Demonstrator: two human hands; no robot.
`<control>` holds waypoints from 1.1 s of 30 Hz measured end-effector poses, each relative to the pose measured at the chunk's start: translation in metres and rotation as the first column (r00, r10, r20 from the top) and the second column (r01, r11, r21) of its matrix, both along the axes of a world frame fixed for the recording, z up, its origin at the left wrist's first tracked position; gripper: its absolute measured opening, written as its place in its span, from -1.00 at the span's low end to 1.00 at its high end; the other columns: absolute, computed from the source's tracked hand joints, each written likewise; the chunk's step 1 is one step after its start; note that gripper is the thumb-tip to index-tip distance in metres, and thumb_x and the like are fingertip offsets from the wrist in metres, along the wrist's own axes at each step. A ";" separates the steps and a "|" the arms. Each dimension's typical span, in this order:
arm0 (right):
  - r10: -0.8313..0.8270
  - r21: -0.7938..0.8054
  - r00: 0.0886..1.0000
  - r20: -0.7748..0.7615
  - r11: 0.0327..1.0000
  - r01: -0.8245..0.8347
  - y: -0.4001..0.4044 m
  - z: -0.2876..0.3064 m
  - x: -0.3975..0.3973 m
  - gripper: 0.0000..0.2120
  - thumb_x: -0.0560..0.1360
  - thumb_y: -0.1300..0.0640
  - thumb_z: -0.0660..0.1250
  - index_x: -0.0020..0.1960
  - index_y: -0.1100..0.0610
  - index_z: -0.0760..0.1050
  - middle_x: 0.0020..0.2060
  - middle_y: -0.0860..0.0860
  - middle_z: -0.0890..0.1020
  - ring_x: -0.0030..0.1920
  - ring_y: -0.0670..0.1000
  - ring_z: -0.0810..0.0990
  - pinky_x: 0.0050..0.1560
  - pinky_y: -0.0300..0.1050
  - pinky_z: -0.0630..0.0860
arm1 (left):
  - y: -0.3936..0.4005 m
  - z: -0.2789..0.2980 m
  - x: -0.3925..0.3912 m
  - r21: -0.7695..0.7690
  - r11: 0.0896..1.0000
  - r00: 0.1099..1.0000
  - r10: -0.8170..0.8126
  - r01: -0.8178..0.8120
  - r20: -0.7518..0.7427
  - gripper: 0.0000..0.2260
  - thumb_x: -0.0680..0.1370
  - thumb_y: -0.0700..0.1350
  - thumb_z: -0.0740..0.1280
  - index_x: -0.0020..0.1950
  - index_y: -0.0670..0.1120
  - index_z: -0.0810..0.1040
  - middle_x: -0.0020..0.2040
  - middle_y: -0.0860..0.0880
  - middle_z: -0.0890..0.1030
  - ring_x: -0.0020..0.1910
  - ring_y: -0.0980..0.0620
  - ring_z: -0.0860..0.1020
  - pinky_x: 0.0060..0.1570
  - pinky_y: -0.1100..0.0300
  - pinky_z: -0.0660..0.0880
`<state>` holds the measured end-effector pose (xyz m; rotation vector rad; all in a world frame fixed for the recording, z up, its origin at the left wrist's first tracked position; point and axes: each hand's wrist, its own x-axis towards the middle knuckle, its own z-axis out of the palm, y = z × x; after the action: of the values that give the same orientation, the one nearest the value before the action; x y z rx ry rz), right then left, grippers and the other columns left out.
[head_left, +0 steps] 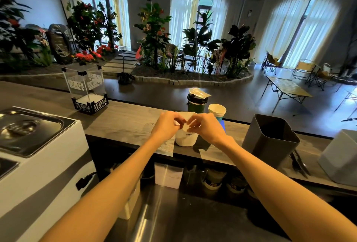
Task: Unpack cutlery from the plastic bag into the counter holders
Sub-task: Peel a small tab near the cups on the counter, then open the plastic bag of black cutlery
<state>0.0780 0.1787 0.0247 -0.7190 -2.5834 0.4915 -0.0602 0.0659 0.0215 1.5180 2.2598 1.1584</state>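
A white holder (185, 138) marked CROW stands on the wooden counter (123, 124). My left hand (167, 126) and my right hand (205, 128) meet over its near rim. Their fingertips are curled and pinch a small pale piece of plastic (183, 127) between them; blur hides what it is. Behind the holder stands a dark green cup (195, 106) with clear-wrapped cutlery packets (199, 92) lying on its black lid. Beside that is an open paper cup (217, 111) with a white inside. Black cutlery (299, 162) lies loose on the counter at the right.
A grey bin (270, 142) stands right of the holder, and a white box (341, 157) sits beyond it. A clear acrylic box (85, 87) is at the counter's back left. A steel-lidded machine (29, 135) fills the near left. A steel worktop (173, 220) lies below.
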 end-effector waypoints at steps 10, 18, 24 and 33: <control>-0.132 -0.100 0.955 -0.267 0.989 0.109 -0.036 0.036 0.137 -0.83 0.52 0.05 0.47 0.09 0.05 0.66 -0.09 -0.16 0.69 -0.09 -0.19 0.67 -0.07 -0.36 0.60 | -0.011 0.028 0.078 0.098 0.959 0.963 -0.268 0.264 0.021 -0.86 0.48 -0.16 0.52 0.02 -0.05 0.66 -0.10 0.05 0.67 -0.14 0.14 0.65 -0.13 0.28 0.63; -0.423 -0.167 0.901 -0.097 0.899 0.404 0.008 -0.004 0.306 -0.89 0.52 0.03 0.48 0.00 0.04 0.69 -0.17 -0.13 0.71 -0.14 -0.18 0.67 -0.03 -0.19 0.64 | 0.033 0.003 0.211 0.018 0.874 0.871 -0.485 0.485 0.084 -0.89 0.50 -0.11 0.51 0.00 -0.07 0.67 -0.10 0.04 0.70 -0.11 0.15 0.64 -0.09 0.28 0.60; -0.545 -0.237 0.838 0.031 0.811 0.536 0.073 -0.052 0.370 -0.76 0.46 0.00 0.53 0.05 0.09 0.63 -0.07 -0.02 0.71 -0.07 -0.06 0.68 0.05 -0.09 0.64 | 0.086 -0.036 0.299 -0.084 0.857 0.861 -0.504 0.509 0.071 -0.90 0.54 -0.13 0.46 0.03 -0.08 0.69 -0.07 0.02 0.70 -0.13 0.16 0.63 -0.07 0.28 0.59; -0.594 -0.179 0.790 0.148 0.770 0.612 0.131 -0.075 0.333 -0.31 0.46 -0.21 0.47 0.33 0.28 0.41 0.25 0.23 0.54 0.28 0.23 0.51 0.24 0.09 0.52 | 0.131 -0.062 0.338 -0.215 0.915 0.938 -0.315 0.340 0.145 -0.86 0.63 -0.14 0.31 0.16 -0.02 0.60 -0.03 0.03 0.66 -0.12 0.17 0.58 -0.21 0.43 0.45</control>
<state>0.4112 0.3101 -0.0507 -1.6078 -2.1936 0.5373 0.2776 0.1968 -0.0406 1.6146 1.8974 0.8201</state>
